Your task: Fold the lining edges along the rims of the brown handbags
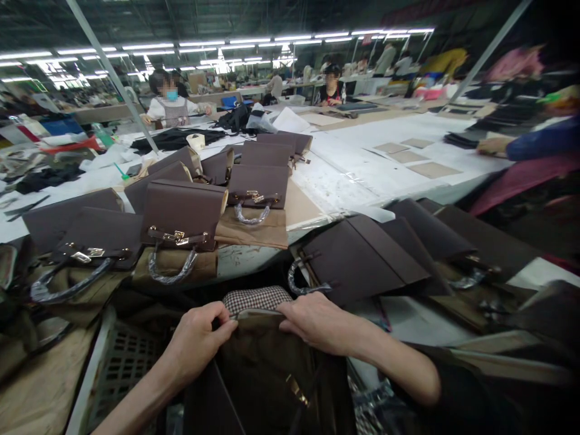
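Observation:
My left hand [199, 335] pinches the left upper edge of a dark olive fabric bag lining [272, 350], thumb against fingers. On the right upper edge of the same lining my right hand [317, 320] grips with thumb and fingers. A black-and-white checked cloth [256, 298] shows just beyond the edge, between both hands. Lower down, a small gold clasp [296, 389] lies against the dark piece. The bottom of the piece runs out of view. A dark brown handbag [362, 257] with a plastic-wrapped handle lies beyond my right hand.
Several brown handbags [183, 211] with wrapped handles stand along the near edge of the white worktable [339, 163]. A pale plastic crate [124, 356] is at my left. Flat tan pieces [428, 169] lie on the table. A co-worker's hand [493, 147] is at the right; other people sit across.

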Demonstrator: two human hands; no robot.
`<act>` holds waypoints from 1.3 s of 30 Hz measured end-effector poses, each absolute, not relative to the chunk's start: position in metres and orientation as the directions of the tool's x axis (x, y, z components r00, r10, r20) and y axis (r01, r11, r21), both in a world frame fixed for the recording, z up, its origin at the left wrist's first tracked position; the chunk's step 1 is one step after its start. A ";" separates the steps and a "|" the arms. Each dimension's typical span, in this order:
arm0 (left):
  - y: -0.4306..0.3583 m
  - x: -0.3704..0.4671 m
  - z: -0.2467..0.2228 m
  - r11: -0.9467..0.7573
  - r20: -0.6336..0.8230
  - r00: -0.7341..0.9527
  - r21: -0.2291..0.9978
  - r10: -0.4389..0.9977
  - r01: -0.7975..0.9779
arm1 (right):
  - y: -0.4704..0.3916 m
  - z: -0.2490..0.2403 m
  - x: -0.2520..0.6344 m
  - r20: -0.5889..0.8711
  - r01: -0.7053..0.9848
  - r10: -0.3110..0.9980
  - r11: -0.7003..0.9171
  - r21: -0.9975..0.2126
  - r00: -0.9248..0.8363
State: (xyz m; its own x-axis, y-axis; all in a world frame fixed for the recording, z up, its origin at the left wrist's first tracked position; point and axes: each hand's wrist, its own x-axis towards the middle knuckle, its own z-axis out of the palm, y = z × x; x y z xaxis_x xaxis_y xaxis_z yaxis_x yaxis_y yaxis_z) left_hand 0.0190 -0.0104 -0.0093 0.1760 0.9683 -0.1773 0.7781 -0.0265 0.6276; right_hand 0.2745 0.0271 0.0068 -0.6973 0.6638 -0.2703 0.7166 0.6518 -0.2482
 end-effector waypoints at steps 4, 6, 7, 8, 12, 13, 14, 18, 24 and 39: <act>-0.013 0.018 -0.011 -0.044 -0.153 0.176 0.621 0.972 0.783 | 0.028 0.003 0.260 -0.233 0.709 0.675 0.621 -0.332 -0.700; -0.014 0.017 -0.011 -0.042 -0.147 0.173 0.630 0.974 0.776 | 0.029 0.001 0.258 -0.229 0.707 0.685 0.579 -0.406 -0.692; -0.014 0.017 -0.011 -0.041 -0.146 0.173 0.637 0.974 0.770 | 0.030 0.000 0.257 -0.234 0.703 0.687 0.552 -0.448 -0.688; -0.014 0.016 -0.011 -0.041 -0.145 0.176 0.645 0.974 0.763 | 0.031 0.000 0.258 -0.242 0.695 0.686 0.522 -0.494 -0.687; -0.015 0.014 -0.009 -0.048 -0.139 0.186 0.664 0.973 0.746 | 0.036 0.001 0.260 -0.291 0.644 0.655 0.395 -0.655 -0.697; -0.015 0.014 -0.008 -0.047 -0.138 0.185 0.666 0.973 0.744 | 0.037 0.002 0.260 -0.305 0.629 0.641 0.365 -0.686 -0.704; -0.015 0.014 -0.008 -0.046 -0.137 0.184 0.667 0.973 0.744 | 0.038 0.002 0.260 -0.314 0.614 0.629 0.339 -0.713 -0.711; -0.016 0.015 -0.006 -0.052 -0.126 0.174 0.649 0.977 0.759 | 0.039 0.006 0.256 -0.283 0.540 0.586 0.323 -0.778 -0.759; -0.018 0.019 -0.001 -0.065 -0.103 0.164 0.625 0.981 0.778 | 0.045 0.006 0.246 -0.256 0.430 0.488 0.286 -0.856 -0.835; -0.025 0.013 0.000 -0.054 -0.098 0.147 0.627 0.984 0.777 | 0.045 -0.001 0.244 -0.287 0.311 0.406 -0.006 -0.950 -0.868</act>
